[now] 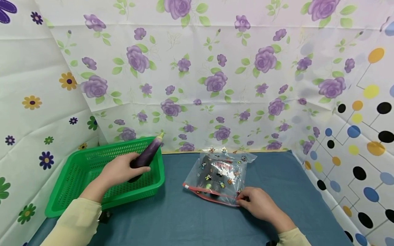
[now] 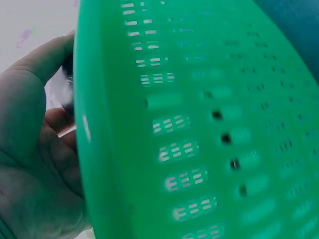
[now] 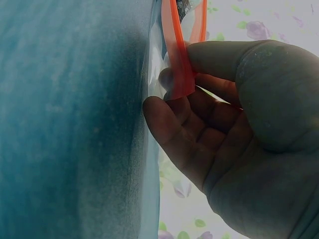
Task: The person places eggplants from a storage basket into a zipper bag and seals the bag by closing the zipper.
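My left hand (image 1: 120, 169) grips a purple eggplant (image 1: 149, 152) above the right part of a green perforated basket (image 1: 164, 167). The eggplant slants, its green stem end up and to the right. In the left wrist view the basket wall (image 2: 114, 149) hides most of the eggplant. With thumb and fingers, my right hand (image 1: 260, 204) pinches the right corner of a clear printed zip bag (image 1: 226, 174) along its red-edged mouth (image 3: 180, 59). Something dark with a pale green spot lies inside the bag; its kind is hard to tell.
A blue cloth (image 1: 172, 218) covers the table. Behind it hangs a floral sheet (image 1: 197, 85), with patterned sheets on the left (image 1: 30, 130) and right (image 1: 347, 164) sides. The basket stands at the left, the bag right of the middle.
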A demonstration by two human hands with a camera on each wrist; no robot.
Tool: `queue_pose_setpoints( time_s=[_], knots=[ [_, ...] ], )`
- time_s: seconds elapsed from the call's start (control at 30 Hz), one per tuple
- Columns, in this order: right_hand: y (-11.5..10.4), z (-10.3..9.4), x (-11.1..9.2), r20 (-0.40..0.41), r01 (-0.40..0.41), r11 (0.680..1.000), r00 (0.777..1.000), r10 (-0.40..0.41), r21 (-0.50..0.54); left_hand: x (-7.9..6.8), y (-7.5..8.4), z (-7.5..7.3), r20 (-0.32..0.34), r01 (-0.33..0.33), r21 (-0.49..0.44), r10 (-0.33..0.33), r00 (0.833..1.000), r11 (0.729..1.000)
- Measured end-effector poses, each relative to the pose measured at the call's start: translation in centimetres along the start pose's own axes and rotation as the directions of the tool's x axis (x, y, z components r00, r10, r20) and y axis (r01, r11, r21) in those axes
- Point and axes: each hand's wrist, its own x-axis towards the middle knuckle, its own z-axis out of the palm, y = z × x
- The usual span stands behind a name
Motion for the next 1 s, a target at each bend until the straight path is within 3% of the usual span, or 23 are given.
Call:
queue_pose_setpoints(
  time_s=[0.23,0.5,0.73,1.0],
  knots=[
    [0.0,0.0,0.0,0.001,0.001,1.000,1.000,-0.001,-0.002,0.1,0.9,1.0,-0.019,0.019,-0.022,-0.020,1.000,1.000],
    [-0.1,0.0,0.1,0.008,-0.007,1.000,1.000,0.007,0.003,0.0,1.8,1.9,-0.048,-0.005,-0.035,0.004,0.999,0.999],
    [0.0,0.0,0.0,0.011,-0.009,1.000,1.000,0.009,0.005,-0.2,2.8,2.5,-0.042,0.007,-0.093,-0.011,0.999,0.996],
    [-0.1,-0.1,0.1,0.012,-0.019,1.000,1.000,0.019,0.001,-0.2,3.6,3.1,-0.067,-0.028,-0.118,0.020,0.998,0.993]
  ],
)
